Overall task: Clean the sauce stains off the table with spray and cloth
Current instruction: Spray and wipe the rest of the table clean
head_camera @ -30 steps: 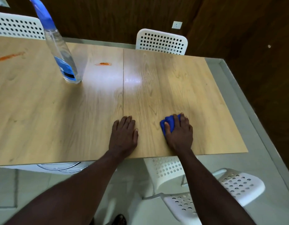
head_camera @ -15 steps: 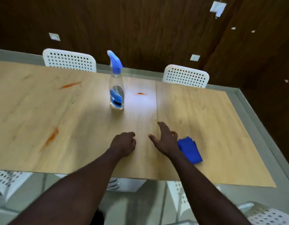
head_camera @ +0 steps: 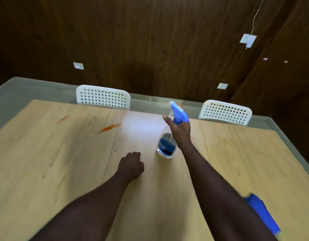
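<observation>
**1 bottle, 1 cloth, 3 sauce marks on a light wood table**

1 spray bottle [head_camera: 167,145] is seen upright on the table [head_camera: 63,162], just ahead and to the right of the left hand [head_camera: 131,165]. The right hand [head_camera: 180,131] is placed at its neck below the blue trigger head. The thumb is stretched out to the left, clear of the neck, and the fingers are hidden behind it, so a closed grip cannot be told. The left hand is curled into a fist, rested on the wood, and nothing is held in it.

1 blue cloth [head_camera: 259,211], blurred, is laid on the table right of the right forearm.

2 orange streaks are counted beyond and left of the left hand, a bright streak [head_camera: 110,127] and a faint streak [head_camera: 63,118]. 1 orange fleck [head_camera: 191,137] is seen just beside the right wrist.

The bottle body is clear with a blue label. Its fill level cannot be read.

2 white perforated chairs [head_camera: 103,97] [head_camera: 225,112] are set at the far edge, on a grey floor [head_camera: 28,89] before a dark wood-panelled wall [head_camera: 150,40].
</observation>
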